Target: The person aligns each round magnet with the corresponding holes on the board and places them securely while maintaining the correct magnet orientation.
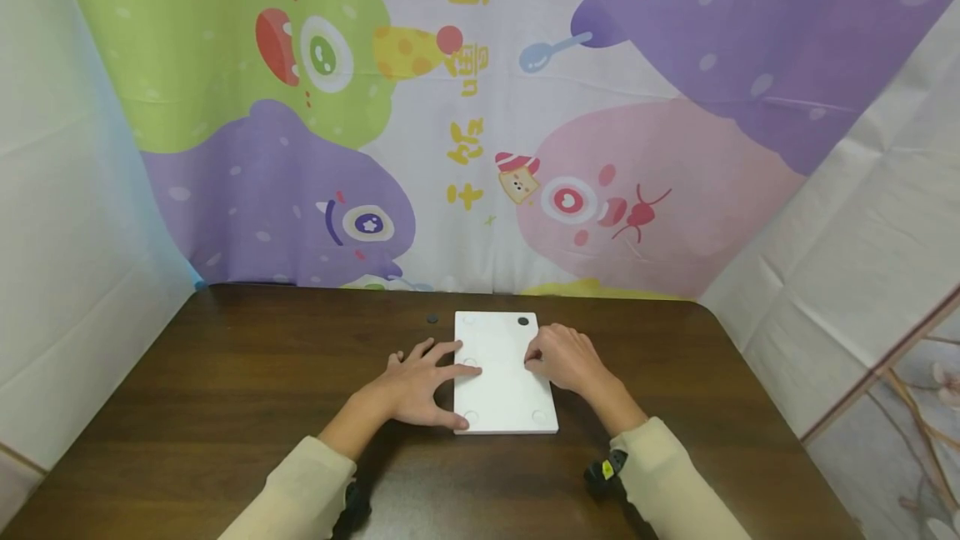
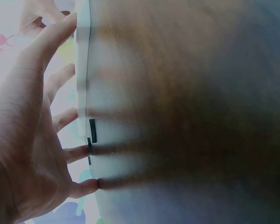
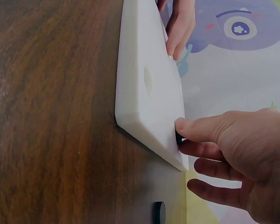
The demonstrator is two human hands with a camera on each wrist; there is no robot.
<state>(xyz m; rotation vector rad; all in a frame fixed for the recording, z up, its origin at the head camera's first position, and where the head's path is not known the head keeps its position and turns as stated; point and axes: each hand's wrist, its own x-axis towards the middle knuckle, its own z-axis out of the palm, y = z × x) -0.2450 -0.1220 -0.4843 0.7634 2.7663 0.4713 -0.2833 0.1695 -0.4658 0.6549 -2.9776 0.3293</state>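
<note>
A white board (image 1: pixel 498 390) with shallow round recesses lies on the table, one black disc (image 1: pixel 523 321) at its far right corner. My left hand (image 1: pixel 416 386) spreads its fingers over the board's left side, thumb at the near left corner. At the right edge, my right hand (image 1: pixel 566 357) pinches a black disc (image 3: pixel 178 136) between thumb and finger, low against the board (image 3: pixel 151 112) at about mid-length. The right wrist view shows the other fingers of my right hand (image 3: pixel 242 158) apart and loosely bent.
Another black disc (image 1: pixel 432 319) lies on the brown table (image 1: pixel 300 357) left of the board. Thin dark pieces (image 2: pixel 93 130) show beside my left fingers in the left wrist view. One more disc (image 3: pixel 159 213) rests right of the board. A patterned curtain (image 1: pixel 465 257) hangs behind.
</note>
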